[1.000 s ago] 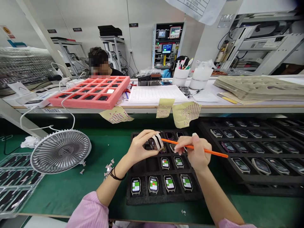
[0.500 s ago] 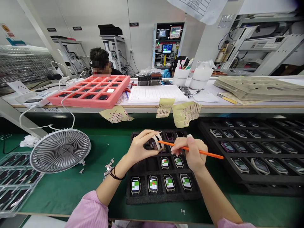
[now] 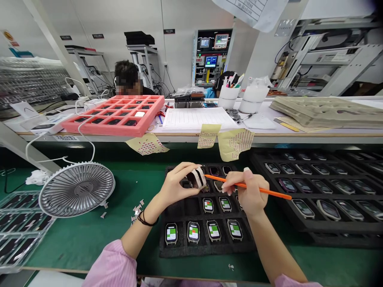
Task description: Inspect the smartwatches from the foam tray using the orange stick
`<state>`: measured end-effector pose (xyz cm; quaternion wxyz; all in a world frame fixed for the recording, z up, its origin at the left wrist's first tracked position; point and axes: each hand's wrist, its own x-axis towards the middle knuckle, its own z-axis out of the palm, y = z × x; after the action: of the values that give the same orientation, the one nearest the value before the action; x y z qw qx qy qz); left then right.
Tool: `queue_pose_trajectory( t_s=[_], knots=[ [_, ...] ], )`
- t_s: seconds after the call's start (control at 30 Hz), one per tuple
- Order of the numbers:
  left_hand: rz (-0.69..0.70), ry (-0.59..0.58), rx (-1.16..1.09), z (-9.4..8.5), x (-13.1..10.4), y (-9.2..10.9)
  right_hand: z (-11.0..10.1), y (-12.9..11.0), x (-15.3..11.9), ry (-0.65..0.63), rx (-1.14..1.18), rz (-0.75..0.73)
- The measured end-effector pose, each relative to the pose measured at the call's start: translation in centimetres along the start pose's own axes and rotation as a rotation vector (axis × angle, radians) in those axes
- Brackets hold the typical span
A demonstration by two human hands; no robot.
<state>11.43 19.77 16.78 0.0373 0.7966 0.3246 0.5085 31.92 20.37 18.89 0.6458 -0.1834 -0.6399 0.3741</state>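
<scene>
- The left hand (image 3: 176, 184) pinches a watch (image 3: 198, 179) between thumb and fingers, up over the black tray (image 3: 206, 250).
- The right hand (image 3: 253, 195) pinches an orange stick (image 3: 277, 194).
- The stick's tip is right by the watch's edge; I can't tell if they touch.
- The step looks like poking at that edge.
- The next move seems to need a still watch and a gentle tip.

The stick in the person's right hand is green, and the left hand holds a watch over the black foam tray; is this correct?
Not quite: the stick in the right hand is orange, not green; the head view shows it. The left hand does hold a watch over the black foam tray.
</scene>
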Motion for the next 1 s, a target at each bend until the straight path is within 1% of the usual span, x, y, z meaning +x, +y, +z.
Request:
queue_pose_trajectory(
  t_s=[0.17,0.37,0.53,0.7,0.8,0.9,1.0],
  knots=[
    [0.019,0.020,0.002,0.1,-0.1,-0.1,-0.1,0.2,0.0,-0.020,0.018,0.010],
    [0.008,0.015,0.019,0.1,-0.1,0.1,-0.1,0.2,-0.1,-0.028,-0.035,0.060],
    [-0.005,0.006,0.025,0.1,0.0,0.2,0.0,0.3,-0.1,-0.034,-0.042,0.047],
    [-0.059,-0.041,0.058,-0.1,0.1,0.0,-0.1,0.7,0.2,-0.034,-0.063,0.101],
    [-0.105,-0.071,0.087,-0.2,0.0,-0.1,-0.1,0.6,0.3,0.002,-0.090,0.112],
    [-0.163,-0.071,0.111,-0.5,-0.1,0.5,0.0,0.6,0.0,0.021,-0.084,0.155],
    [-0.233,-0.087,0.110,-0.7,-0.1,1.8,0.3,1.5,-0.7,-0.027,-0.085,0.285]
  ],
)
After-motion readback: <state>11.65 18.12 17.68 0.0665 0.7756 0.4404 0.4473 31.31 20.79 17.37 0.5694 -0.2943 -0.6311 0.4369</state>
